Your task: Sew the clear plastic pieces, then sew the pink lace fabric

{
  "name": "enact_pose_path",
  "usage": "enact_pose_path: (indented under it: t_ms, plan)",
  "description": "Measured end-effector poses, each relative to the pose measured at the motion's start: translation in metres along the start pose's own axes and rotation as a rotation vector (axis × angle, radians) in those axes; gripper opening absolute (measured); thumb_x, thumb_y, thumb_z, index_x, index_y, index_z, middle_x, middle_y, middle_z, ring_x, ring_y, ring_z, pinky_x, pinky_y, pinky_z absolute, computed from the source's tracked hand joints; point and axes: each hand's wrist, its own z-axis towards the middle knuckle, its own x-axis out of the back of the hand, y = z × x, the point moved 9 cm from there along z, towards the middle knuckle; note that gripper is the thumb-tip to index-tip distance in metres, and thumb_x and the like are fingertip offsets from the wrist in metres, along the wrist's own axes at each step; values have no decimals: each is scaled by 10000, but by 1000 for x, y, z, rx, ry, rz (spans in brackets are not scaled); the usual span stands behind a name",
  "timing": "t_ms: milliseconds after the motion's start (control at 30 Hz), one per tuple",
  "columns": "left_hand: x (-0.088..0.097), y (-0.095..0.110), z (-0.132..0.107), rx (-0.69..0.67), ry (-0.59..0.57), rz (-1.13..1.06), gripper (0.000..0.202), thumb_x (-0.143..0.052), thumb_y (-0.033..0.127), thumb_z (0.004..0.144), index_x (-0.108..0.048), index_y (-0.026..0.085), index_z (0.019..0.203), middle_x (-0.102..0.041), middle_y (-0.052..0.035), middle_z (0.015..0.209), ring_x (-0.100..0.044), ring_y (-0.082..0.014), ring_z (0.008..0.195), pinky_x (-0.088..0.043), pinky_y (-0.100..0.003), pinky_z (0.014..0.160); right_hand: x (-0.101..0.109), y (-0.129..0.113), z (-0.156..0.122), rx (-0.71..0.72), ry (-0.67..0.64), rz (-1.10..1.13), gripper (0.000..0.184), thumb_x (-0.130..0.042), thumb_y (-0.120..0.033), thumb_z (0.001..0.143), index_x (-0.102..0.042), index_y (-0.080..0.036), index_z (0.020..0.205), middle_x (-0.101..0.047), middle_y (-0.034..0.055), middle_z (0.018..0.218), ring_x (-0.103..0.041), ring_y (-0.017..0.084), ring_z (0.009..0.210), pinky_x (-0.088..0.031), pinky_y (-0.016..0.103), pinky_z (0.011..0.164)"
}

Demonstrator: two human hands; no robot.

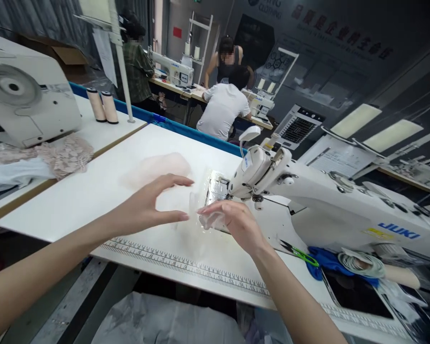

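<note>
My left hand (161, 200) is above the white sewing table (118, 186), thumb and fingers spread wide with nothing gripped between them. Beside it, my right hand (236, 222) has its fingers together, bent over a sheer whitish fabric (212, 220) just in front of the sewing machine's needle area. The fabric's edges blend into the tabletop, so its full outline cannot be made out. A pale pink sheer fabric piece (165, 165) lies flat behind my left hand. Close to the right hand stands the JUKI sewing machine (290, 177), with its metal plate (218, 186) showing.
A printed ruler (186, 267) runs along the table's front edge. Green-handled snips (301, 253), a dark-screened tablet (356, 294) and a tape roll (361, 263) lie at right. Thread cones (103, 106), lace (66, 155) and another machine (25, 91) are at left. Several people work behind.
</note>
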Motion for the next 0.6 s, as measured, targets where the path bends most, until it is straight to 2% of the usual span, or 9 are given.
enact_pose_path:
  t_ms: [33,67,133,167,267,367,467,533,600]
  plan:
    - [-5,-12,5,35,-94,-66,576,-739,453,766,-555,295,1289,-569,-58,1359,-536,-251,1241,-506,-348,946,0,0,2,3,15,-50,226,-578,-348,899,-770,-230,917,-748,71,1005,-677,199,849,-542,347,775]
    - [-15,-23,7,83,-223,-149,532,-731,453,773,-579,282,1253,-591,-64,1328,-551,-255,1224,-507,-363,942,-1,1,4,3,31,-89,172,-618,-323,881,-768,-247,918,-751,57,994,-674,191,851,-538,336,774]
    - [-28,-37,2,195,-412,-311,328,-691,441,812,-655,243,1071,-698,-57,1101,-639,-230,1058,-519,-360,893,1,3,9,12,71,-125,128,-653,-282,859,-767,-274,916,-753,40,985,-673,189,888,-534,320,762]
    - [-28,-43,-1,246,-427,-378,248,-677,436,827,-667,225,957,-721,-46,974,-661,-214,973,-519,-355,880,1,4,11,25,90,-133,127,-653,-266,856,-769,-283,904,-753,35,988,-673,191,916,-533,314,761]
    - [-7,-55,-7,323,-254,-507,221,-648,430,860,-640,213,820,-718,-28,847,-673,-183,893,-516,-338,887,2,8,19,49,143,-179,144,-650,-242,847,-775,-299,890,-746,28,1037,-656,199,1021,-527,321,820]
    - [23,-63,0,313,-74,-507,255,-609,443,890,-651,199,831,-689,-31,831,-666,-152,777,-544,-293,772,0,14,33,28,182,-232,186,-652,-280,837,-761,-299,987,-716,29,1121,-659,164,851,-541,323,762]
    - [57,-68,25,266,90,-392,275,-601,454,888,-667,187,893,-639,-11,751,-579,-98,577,-486,-217,547,-4,15,53,44,190,-228,334,-648,-295,827,-697,-292,1158,-705,28,1097,-601,111,674,-545,315,720]
    - [76,-68,47,227,170,-281,284,-591,454,888,-672,187,940,-619,4,713,-504,-70,478,-401,-196,452,-4,16,70,55,191,-222,464,-640,-289,815,-617,-280,1278,-704,34,1079,-604,121,716,-548,318,743]
    - [90,-67,66,195,222,-175,291,-564,444,897,-678,183,960,-609,14,669,-433,-54,409,-328,-200,408,-1,18,85,62,190,-211,566,-634,-293,795,-545,-276,1354,-686,48,1157,-595,128,739,-553,319,729]
